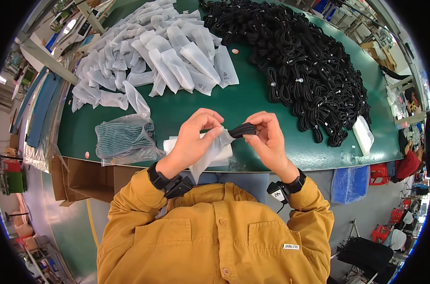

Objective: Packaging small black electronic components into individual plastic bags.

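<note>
Between my hands, near the table's front edge, a coiled black cable (pixel 242 130) enters the mouth of a frosted plastic bag (pixel 210 154). My left hand (pixel 196 137) pinches the bag by its opening, and the bag hangs down at a slant below it. With thumb and fingers, my right hand (pixel 268 138) grips the outer end of the cable bundle. Some white bags (pixel 223 155) lie flat on the table just beneath. To the left rests a clear bag of striped blue-green fabric (pixel 122 137).
A heap of filled frosted bags (pixel 177 61) covers the back left of the green table (pixel 243 71). Many coiled black cables (pixel 314 71) are piled at the back right. A white packet (pixel 363 136) lies near the right edge. Below stand a cardboard box (pixel 92 180) and a blue bin (pixel 350 183).
</note>
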Demonstrator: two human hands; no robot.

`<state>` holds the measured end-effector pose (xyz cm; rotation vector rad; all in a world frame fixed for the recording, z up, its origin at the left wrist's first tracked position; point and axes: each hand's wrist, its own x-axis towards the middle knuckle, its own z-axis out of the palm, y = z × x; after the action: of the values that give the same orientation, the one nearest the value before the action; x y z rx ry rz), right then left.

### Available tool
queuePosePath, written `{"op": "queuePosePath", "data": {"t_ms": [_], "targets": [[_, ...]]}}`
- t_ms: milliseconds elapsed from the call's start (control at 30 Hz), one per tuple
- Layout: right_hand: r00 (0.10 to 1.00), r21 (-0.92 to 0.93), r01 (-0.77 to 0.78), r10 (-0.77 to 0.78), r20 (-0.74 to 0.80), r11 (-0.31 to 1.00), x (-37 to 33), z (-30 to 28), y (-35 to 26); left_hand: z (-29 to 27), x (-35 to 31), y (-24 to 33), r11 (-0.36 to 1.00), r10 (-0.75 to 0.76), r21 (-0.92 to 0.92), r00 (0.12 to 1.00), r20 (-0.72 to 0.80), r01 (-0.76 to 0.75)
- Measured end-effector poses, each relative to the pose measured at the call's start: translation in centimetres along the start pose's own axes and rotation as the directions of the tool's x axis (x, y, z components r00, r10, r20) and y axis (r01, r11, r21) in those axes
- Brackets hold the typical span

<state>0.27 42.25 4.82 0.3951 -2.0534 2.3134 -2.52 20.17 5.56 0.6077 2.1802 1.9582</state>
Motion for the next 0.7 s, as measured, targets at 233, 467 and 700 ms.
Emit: {"op": "queuePosePath", "data": {"t_ms": [233,467,700], "targets": [[0.96,-0.298,0.262,-0.217,0.175,0.918,1.7,0.4,0.0,-0.7,1.3,0.3,0.975,-0.027,-0.217,0.997,0.074,0.043],[0.971,-0.377,0.237,-0.206,0.12,0.895,3.8,0.5,-1.8,-4.7,4.7,1.6,0.899,-0.145,-0.43,0.981,-0.126,0.078],[0.905,-0.989,0.071,-0.408,0.119,-0.13,8.9,-11.0,6.0,-3.7,2.7,1.8,0.851,0.317,0.484,0.935,-0.16,-0.206]]}}
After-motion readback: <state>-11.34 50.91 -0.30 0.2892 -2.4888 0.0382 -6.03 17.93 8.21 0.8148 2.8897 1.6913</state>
